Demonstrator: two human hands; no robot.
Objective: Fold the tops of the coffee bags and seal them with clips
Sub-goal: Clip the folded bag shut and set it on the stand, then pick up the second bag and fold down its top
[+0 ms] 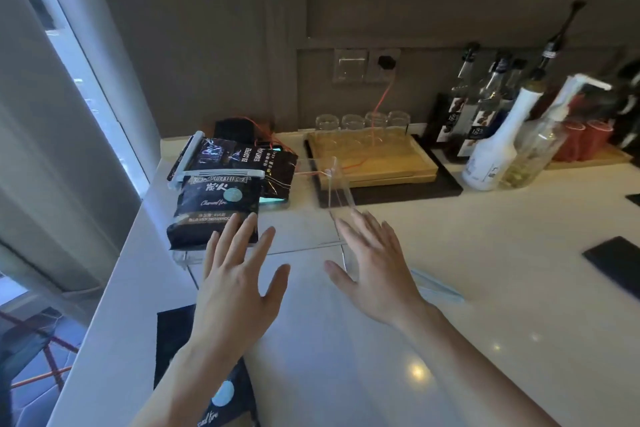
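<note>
Two spread hands above a pale desk (485, 270), with clipped coffee bags at the left.

At far left, a black coffee bag (216, 208) lies on the desk with its top folded over and a white clip (221, 174) clamped across the fold; a second black bag (242, 158) lies behind it with another white clip (187, 156) on its left end. A third dark bag (194, 357) lies at the near edge, partly under the left forearm. The left hand (235, 291) has its fingers (239, 232) straight and apart, the tips over the front bag's lower corner, holding nothing. The right hand (377, 274) is likewise splayed and holds nothing, over a clear plastic tray (332, 191). Farther right stand a wooden tray with glasses (367, 156) and syrup bottles (495, 139).
</note>
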